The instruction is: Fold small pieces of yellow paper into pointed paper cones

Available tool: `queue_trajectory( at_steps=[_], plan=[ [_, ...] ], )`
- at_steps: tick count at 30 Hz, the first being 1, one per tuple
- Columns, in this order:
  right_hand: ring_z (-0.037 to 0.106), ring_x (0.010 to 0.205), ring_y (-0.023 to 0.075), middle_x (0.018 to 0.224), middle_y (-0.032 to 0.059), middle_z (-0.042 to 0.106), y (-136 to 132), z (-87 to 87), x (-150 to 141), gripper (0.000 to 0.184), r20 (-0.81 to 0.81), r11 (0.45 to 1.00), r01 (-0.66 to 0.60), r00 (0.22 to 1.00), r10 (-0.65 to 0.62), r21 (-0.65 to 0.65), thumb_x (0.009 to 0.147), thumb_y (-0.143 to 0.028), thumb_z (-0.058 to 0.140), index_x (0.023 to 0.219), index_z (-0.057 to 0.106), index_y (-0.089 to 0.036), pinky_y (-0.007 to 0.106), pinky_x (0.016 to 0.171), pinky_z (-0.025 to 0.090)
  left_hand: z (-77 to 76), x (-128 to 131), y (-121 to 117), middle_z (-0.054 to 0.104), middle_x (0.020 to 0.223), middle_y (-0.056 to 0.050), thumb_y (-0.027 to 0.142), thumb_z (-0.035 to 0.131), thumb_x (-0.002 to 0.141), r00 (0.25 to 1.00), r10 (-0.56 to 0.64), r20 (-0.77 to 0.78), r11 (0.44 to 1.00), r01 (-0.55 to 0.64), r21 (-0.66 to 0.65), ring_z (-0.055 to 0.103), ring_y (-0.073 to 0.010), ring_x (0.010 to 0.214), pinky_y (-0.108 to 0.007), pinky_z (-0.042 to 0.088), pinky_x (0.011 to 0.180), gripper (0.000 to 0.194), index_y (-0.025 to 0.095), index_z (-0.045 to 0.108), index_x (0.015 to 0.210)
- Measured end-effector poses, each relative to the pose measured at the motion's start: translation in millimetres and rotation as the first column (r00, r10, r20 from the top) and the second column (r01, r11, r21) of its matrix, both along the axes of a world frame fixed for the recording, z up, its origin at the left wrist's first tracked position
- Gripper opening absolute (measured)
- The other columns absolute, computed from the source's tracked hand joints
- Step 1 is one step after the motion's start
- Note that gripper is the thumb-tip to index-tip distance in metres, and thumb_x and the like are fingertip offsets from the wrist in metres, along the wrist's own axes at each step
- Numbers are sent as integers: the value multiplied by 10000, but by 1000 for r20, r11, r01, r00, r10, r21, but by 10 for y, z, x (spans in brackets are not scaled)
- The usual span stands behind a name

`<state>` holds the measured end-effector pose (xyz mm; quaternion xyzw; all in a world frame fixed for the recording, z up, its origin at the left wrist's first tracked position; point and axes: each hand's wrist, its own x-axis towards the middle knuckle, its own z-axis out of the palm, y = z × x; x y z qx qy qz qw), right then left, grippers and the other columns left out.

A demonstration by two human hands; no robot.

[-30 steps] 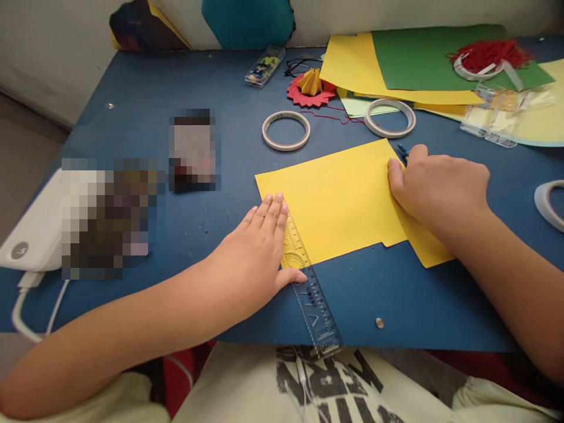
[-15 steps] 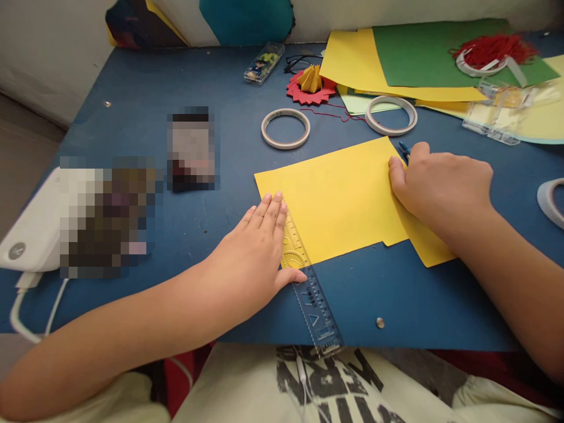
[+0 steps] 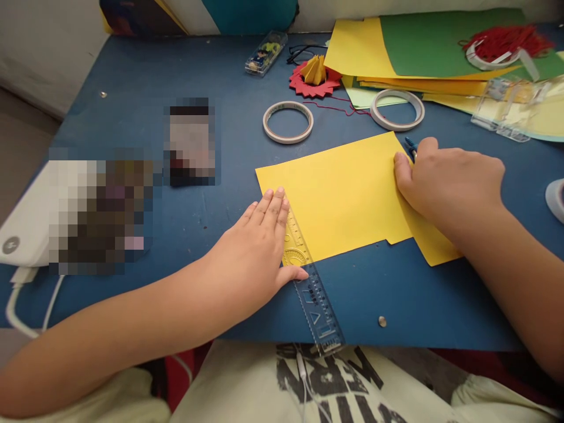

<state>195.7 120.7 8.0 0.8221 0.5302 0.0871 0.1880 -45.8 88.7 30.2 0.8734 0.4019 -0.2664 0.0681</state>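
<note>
Fingers outstretched, my left hand (image 3: 253,252) lies flat on the edge of a yellow sheet of paper (image 3: 343,200), pressing a clear plastic ruler (image 3: 324,311). The ruler slants from the sheet down past the table's front edge. At the paper's right side, my right hand (image 3: 453,179) is closed around a blue pen (image 3: 410,145); only a short end of it shows by the thumb. That hand rests over another yellow piece (image 3: 434,247), partly hidden by the wrist.
Beyond the paper lie two tape rolls (image 3: 288,138) and a red-and-yellow folded paper flower (image 3: 314,77). Coloured sheets (image 3: 423,47) and red thread (image 3: 524,46) are at the back right. A clear case (image 3: 266,54) sits near the wall; a white power bank (image 3: 30,217) lies left.
The whole view has shifted slightly, with the table's far items sitting higher in it. Both hands, the ruler and the yellow paper keep nearly the same places relative to each other.
</note>
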Motion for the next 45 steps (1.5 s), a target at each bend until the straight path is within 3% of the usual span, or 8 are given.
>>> queue_trajectory(
  at_steps=[8, 12, 17, 20, 33, 37, 41, 45],
  plan=[
    [625, 651, 283, 707, 158, 601, -51, -7, -32, 315, 33, 1000, -7, 999, 6, 20, 921, -362, 304, 927, 497, -112, 282, 494, 227, -26, -17, 6, -39, 1488, -178, 668, 449, 795, 999, -4, 44, 1000, 4, 20, 3, -292, 1401, -430, 149, 1161, 999, -12, 77, 1424],
    [589, 609, 268, 708, 169, 581, -195, 41, -107, 416, 65, 963, -232, 972, 225, 134, 932, -368, 230, 966, 516, -68, 289, 470, 190, -36, -34, 5, -4, 1490, -189, 661, 463, 793, 996, -9, 83, 1000, 6, 28, 27, -300, 1402, -440, 169, 1158, 991, -20, 119, 1426],
    [523, 555, 188, 639, 89, 578, -300, 26, -245, 403, -49, 693, -699, 697, 715, 175, 931, -379, 269, 843, 588, -149, 283, 475, 172, -38, -64, 35, 49, 1497, -198, 644, 493, 788, 987, -24, 156, 999, 19, 32, 67, -308, 1404, -444, 178, 1157, 973, -17, 170, 1427],
    [501, 545, 162, 616, 54, 577, -296, -41, -299, 356, -153, 537, -819, 516, 843, 202, 932, -331, 312, 828, 611, -166, 281, 492, 199, -23, -71, 79, 41, 1503, -184, 623, 515, 790, 986, -50, 159, 999, 51, -4, 64, -298, 1409, -437, 161, 1162, 967, -5, 156, 1432],
    [534, 574, 154, 685, 28, 623, -270, -147, -230, 292, -124, 432, -841, 415, 901, 327, 927, -305, 373, 954, 626, -162, 276, 506, 275, -18, -68, 166, 42, 1527, -104, 573, 510, 822, 961, -161, 224, 986, 168, -13, 74, -235, 1423, -396, 153, 1162, 891, 86, 121, 1459],
    [585, 945, 240, 1061, 114, 645, -262, -185, -227, 323, -142, 294, -854, 257, 956, 430, 907, -335, 427, 1147, 564, -169, 341, 734, 407, -26, -21, 287, 18, 1542, -70, 476, 549, 828, 908, -205, 365, 976, 218, 6, 43, -205, 1428, -360, 161, 1157, 887, 130, 42, 1469],
    [380, 1292, 253, 1400, 96, 441, -284, -160, -245, 403, -278, 206, -881, 89, 957, 425, 928, -336, 409, 1305, 449, -198, 413, 941, 340, -57, -62, 406, 105, 1540, -122, 452, 547, 828, 888, -170, 428, 985, 134, 112, 99, -272, 1421, -421, 173, 1150, 831, 106, 133, 1460],
    [571, 1013, 254, 1141, 104, 630, -316, -26, -210, 402, -209, 248, -908, 185, 960, 338, 919, -476, 404, 1126, 587, -184, 418, 849, 348, -32, -177, 525, 371, 1451, -125, 354, 405, 907, 871, -143, 469, 979, 55, 197, 314, -245, 1357, -376, 254, 1126, 539, 76, 371, 1368]
  ],
)
